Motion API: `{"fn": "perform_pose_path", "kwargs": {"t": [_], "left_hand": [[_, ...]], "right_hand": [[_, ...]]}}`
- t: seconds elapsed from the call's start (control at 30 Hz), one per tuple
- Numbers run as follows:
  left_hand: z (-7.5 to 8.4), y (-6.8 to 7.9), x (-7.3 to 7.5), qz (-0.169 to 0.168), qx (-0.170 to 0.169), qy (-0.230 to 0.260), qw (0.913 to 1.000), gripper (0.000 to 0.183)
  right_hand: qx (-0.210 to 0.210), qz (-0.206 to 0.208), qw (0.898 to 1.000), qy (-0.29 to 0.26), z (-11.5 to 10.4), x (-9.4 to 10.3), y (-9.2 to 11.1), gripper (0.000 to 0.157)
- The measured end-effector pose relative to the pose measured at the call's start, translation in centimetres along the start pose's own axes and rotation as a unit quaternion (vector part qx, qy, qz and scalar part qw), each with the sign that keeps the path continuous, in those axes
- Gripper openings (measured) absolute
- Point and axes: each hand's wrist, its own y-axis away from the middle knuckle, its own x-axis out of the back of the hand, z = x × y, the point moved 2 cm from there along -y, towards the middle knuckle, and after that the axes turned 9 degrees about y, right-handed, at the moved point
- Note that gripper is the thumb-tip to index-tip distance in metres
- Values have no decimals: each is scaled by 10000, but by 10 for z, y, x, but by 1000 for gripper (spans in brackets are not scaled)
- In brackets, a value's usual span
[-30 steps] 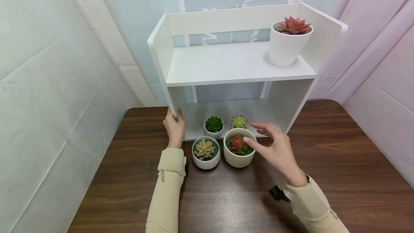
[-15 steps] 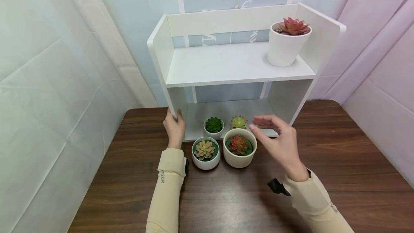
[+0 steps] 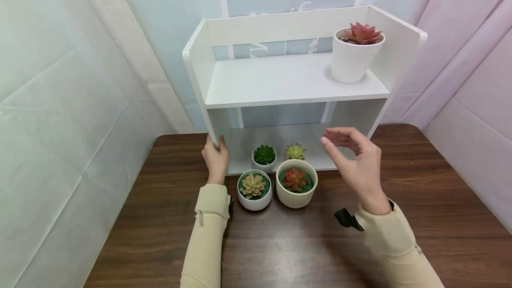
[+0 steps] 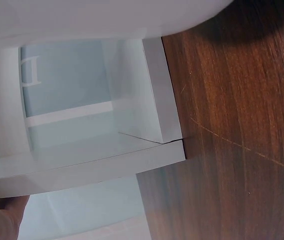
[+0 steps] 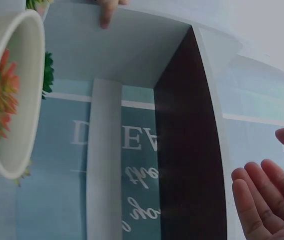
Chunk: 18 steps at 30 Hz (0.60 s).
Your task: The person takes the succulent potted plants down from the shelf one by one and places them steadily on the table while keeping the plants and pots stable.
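My left hand [image 3: 216, 162] grips the lower front edge of the left side panel of a white two-tier shelf [image 3: 276, 77]. In the left wrist view the thumb and fingers [image 4: 4, 222] lie on opposite faces of that panel. My right hand [image 3: 358, 166] hovers with nothing in it, thumb apart from the bent fingers, before the shelf's lower right part. Left of it, a cream pot with a red succulent [image 3: 296, 197] stands on the table by the shelf's front edge. Beside that pot is a white bowl-shaped pot with a pinkish-beige succulent [image 3: 254, 202].
On the lower shelf sit a small pot with a dark green succulent [image 3: 265, 154] and a light green succulent [image 3: 295, 150], its pot mostly hidden. A tall white pot with a red succulent [image 3: 352, 61] stands at the upper shelf's right end. Below is a brown wooden table [image 3: 288, 252].
My right hand has moved away from the cream pot, to the right and slightly up. The left hand keeps its hold on the panel, and the pots stay where they were.
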Motion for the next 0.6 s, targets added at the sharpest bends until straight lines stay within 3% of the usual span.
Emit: {"fn": "perform_pose_path", "kwargs": {"t": [0.3, 0.6], "left_hand": [[-2, 0, 2, 29, -16, -28, 10000, 32], [-2, -1, 0, 29, -90, -7, 10000, 31]], "right_hand": [[-1, 400, 9990, -188, -4, 6, -21, 22], [-264, 746, 9956, -496, -4, 17, -37, 25]]}}
